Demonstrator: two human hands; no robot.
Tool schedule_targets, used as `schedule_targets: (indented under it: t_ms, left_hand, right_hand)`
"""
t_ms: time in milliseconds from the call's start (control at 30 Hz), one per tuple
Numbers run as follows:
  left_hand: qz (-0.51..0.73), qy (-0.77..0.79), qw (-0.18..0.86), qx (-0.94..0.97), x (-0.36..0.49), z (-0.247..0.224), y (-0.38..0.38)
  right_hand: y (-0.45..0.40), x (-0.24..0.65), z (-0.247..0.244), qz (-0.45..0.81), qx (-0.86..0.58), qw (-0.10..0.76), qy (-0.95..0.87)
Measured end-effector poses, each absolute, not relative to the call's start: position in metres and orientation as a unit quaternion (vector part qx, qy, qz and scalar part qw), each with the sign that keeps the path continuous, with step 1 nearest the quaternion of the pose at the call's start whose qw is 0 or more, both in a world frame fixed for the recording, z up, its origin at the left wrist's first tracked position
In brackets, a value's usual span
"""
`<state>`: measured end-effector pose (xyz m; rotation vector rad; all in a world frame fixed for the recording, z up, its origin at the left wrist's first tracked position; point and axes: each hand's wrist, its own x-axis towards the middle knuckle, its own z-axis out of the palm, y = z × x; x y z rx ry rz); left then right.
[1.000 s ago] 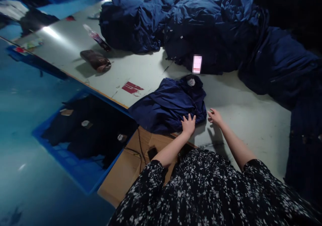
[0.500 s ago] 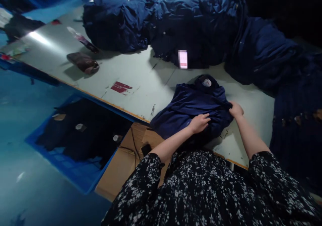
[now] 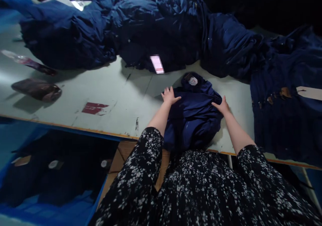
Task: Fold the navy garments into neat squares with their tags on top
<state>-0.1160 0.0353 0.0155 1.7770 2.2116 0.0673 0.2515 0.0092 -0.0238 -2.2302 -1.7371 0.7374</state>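
Observation:
A navy blue garment (image 3: 193, 111) with a collar and a white neck label (image 3: 193, 81) lies partly folded on the table in front of me, its lower part hanging near the front edge. My left hand (image 3: 170, 96) is at the garment's left side, fingers spread, thumb over the cloth. At the opposite side, my right hand (image 3: 222, 105) is open too, its thumb and fingertips touching the cloth. Neither hand grips the fabric.
Large heaps of navy garments (image 3: 156, 28) line the table's back, a lit phone (image 3: 157, 64) before them. A dark pouch (image 3: 37, 90) and a bottle (image 3: 27, 62) lie left. Navy clothes with a white tag (image 3: 310, 92) hang right. Below stand a blue crate (image 3: 47, 209) and a cardboard box (image 3: 123, 152).
My left hand has moved from the middle of the garment to its far left side. My right hand has let go of the right edge and opened. The view has swung right.

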Motion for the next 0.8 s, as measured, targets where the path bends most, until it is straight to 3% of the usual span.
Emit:
schedule_targets:
  t_ms: [167, 367, 533, 667, 800]
  left_hand:
    - [-0.068, 0.774, 0.233, 0.585, -0.105, 0.012, 0.026]
    - [-0.031, 0.697, 0.218, 0.683, -0.121, 0.017, 0.014]
    - [0.03, 0.626, 0.151, 0.765, -0.165, 0.034, 0.003]
    - [0.085, 0.571, 0.126, 0.807, -0.192, 0.039, -0.013]
    - [0.223, 0.639, 0.167, 0.717, -0.176, 0.03, -0.031]
  right_hand:
    - [0.002, 0.228, -0.016, 0.271, -0.733, -0.032, -0.623]
    - [0.008, 0.258, -0.001, 0.287, -0.65, 0.057, -0.701]
    - [0.013, 0.293, 0.036, 0.167, -0.627, 0.021, -0.76]
    - [0.005, 0.289, 0.054, 0.126, -0.619, 0.101, -0.768]
    - [-0.017, 0.22, 0.047, 0.276, -0.646, 0.251, -0.666]
